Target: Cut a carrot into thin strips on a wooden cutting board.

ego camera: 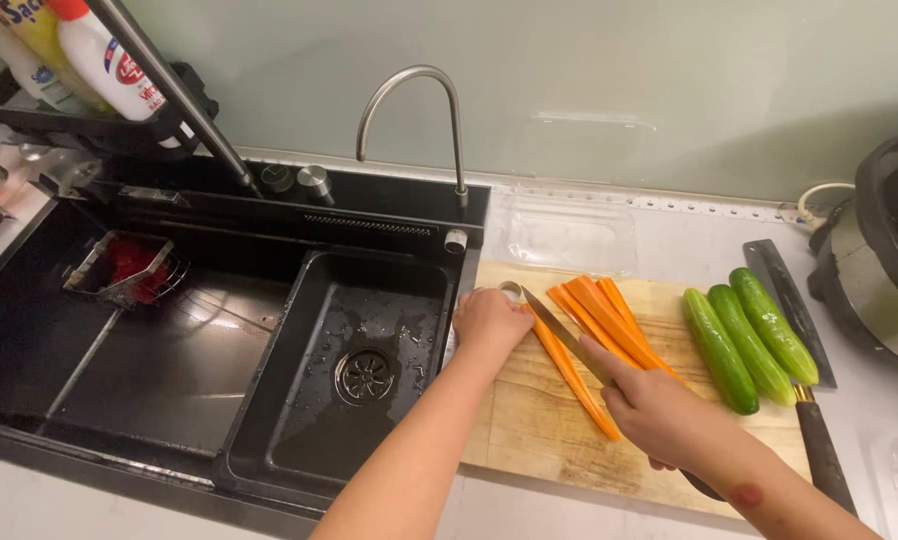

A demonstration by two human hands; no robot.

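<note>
Hiding the carrot strips' (pixel 594 335) ends, both hands (pixel 489 322) blur the knife (pixel 561 335).

1. Left hand (pixel 489 322): bare, no glove, ring or watch visible.
2. Right hand (pixel 659 412): bare too, nothing worn.
3. Both forearms uncovered, no sleeves in view.
4. Small round red mark on right forearm.

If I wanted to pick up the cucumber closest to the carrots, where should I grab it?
Probably around its middle, pinched from above across its width. The cucumber lies flat on the cutting board, slanting from upper left to lower right. Its left side is open toward the carrot sticks, but another cucumber lies close on its right, so slide your fingers in carefully there.
</note>
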